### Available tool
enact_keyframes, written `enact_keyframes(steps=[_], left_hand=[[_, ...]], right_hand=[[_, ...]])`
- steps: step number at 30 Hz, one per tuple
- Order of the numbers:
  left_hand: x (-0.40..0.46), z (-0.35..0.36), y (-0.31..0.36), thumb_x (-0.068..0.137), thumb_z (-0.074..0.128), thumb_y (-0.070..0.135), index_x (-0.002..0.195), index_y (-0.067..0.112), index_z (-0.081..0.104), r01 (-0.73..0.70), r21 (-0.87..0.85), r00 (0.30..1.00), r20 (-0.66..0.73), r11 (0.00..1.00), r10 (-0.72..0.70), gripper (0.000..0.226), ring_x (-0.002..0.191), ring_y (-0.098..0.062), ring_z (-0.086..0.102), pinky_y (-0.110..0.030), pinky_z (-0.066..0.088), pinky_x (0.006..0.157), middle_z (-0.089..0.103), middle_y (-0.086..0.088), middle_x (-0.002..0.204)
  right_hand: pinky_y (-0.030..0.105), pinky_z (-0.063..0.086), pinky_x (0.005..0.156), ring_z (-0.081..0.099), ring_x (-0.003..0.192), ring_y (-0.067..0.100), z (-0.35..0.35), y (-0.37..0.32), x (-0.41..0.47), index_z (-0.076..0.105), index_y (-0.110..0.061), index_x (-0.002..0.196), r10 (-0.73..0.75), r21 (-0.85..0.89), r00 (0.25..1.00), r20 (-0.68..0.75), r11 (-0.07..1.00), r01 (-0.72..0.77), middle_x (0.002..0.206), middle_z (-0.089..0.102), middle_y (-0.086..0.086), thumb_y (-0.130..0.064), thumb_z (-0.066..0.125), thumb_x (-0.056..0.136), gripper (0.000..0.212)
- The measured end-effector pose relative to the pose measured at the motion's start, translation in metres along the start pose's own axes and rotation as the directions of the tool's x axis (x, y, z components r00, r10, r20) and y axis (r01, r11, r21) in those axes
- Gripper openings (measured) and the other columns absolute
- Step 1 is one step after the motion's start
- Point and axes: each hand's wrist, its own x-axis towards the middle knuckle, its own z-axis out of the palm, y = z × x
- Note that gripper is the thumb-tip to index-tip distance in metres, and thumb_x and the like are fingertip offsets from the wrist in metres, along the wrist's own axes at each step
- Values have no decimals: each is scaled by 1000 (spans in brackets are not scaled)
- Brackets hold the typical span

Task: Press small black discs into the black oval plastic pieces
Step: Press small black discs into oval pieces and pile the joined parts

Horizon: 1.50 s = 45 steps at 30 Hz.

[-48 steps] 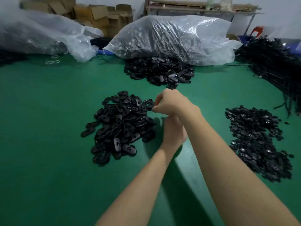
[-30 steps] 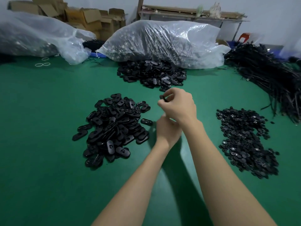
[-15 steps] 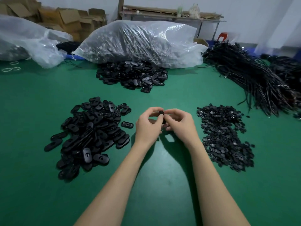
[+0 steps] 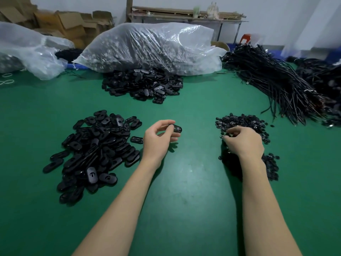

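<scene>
1. Green table surface (image 4: 184, 182) fills the lower frame. Matte, with a pale sheen at centre bottom between two bare forearms that enter from the lower edge.
2. Left hand (image 4: 156, 140), centre frame: fingers curled, thumb and fingertips pinching one black oval piece (image 4: 176, 129) held just above the surface.
3. Right hand (image 4: 243, 141), centre right: fingers curled down into the pile of small black discs (image 4: 245, 122). Fingertips are in among the discs; cannot tell whether a disc is actually gripped.
4. The disc pile runs from above the right hand to below the wrist, with a few strays at its edges.
5. Left of centre: large heap of black oval pieces (image 4: 92, 152), loosely spread. One lone oval (image 4: 137, 139) lies just beside the left hand, between heap and palm.
6. Further up, centre: second heap of black ovals (image 4: 144, 85), touching the foot of a big clear plastic sack (image 4: 151, 47) packed with dark parts.
7. Upper left: another clear plastic bag (image 4: 27, 50), slumped; pale loops (image 4: 7, 78) lie on the surface near the frame edge.
8. Upper right: thick bundle of black cords (image 4: 276, 84) fanned across the surface.
9. Back of room: cardboard boxes (image 4: 70, 24) stacked upper left, a cluttered shelf bench (image 4: 184, 15) at top centre, a pale wall (image 4: 276, 15) behind.
</scene>
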Motion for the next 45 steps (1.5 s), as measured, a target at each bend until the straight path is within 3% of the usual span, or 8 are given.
enact_keyframes(steps=[7,12,16,20,26,31,35,45], left_hand=[[-1,-3,1,96,64,2,96,7,70,28,-89,1000,0,996,-28,8,79,-26,77,-25,58,65,77,-11,93],[0,-4,0,93,69,6,89,11,67,31,-45,1000,-5,999,-31,7,76,-14,74,-24,59,72,76,2,76],[1,-5,-2,90,73,13,86,16,69,35,18,999,-23,999,-35,7,59,-1,60,-13,49,60,70,10,65],[0,-6,-1,90,74,11,86,13,65,36,-2,999,-16,999,-36,10,63,-4,65,-14,50,61,72,5,68],[-4,-6,4,90,71,1,110,16,69,4,-111,997,78,994,4,24,79,-13,74,-21,57,73,74,-7,92],[-4,-5,0,92,71,13,92,19,67,-81,50,996,42,995,78,8,78,-15,74,-22,54,61,74,8,88],[-5,-2,-3,90,75,17,84,15,60,-121,152,993,27,981,118,16,76,-15,74,-29,57,63,73,6,78],[-8,-2,-1,96,67,7,103,9,74,-99,29,966,244,995,89,10,90,-20,76,-27,59,83,78,-4,95]], right_hand=[[28,47,64,64,82,22,4,-3,-6,81,-30,92,19,65,997,-72,998,-14,84,73,-5,-22,69,89,15],[21,42,56,66,73,10,4,-5,-11,80,-33,86,-12,189,992,-129,981,37,84,76,-12,-27,73,89,9],[13,48,65,65,73,-8,7,-29,-24,80,-32,86,-182,605,983,1,783,144,82,76,-14,-28,80,87,5],[8,45,56,62,64,-11,25,-53,-50,78,-28,91,-292,782,929,229,623,4,82,77,-14,-23,78,89,5],[11,41,49,53,57,5,38,-62,-62,76,-21,95,-267,818,897,352,553,-157,82,77,-4,-19,78,90,6],[15,38,49,49,55,5,39,-59,-61,75,-22,92,-288,831,896,338,539,-140,86,78,-7,-20,77,90,4],[13,38,50,50,57,4,39,-58,-60,76,-26,90,-307,827,885,350,545,-138,78,70,-11,-22,78,89,4],[19,40,57,52,58,5,40,-55,-54,75,-22,91,-288,843,885,365,506,-183,77,70,-10,-19,75,91,4]])
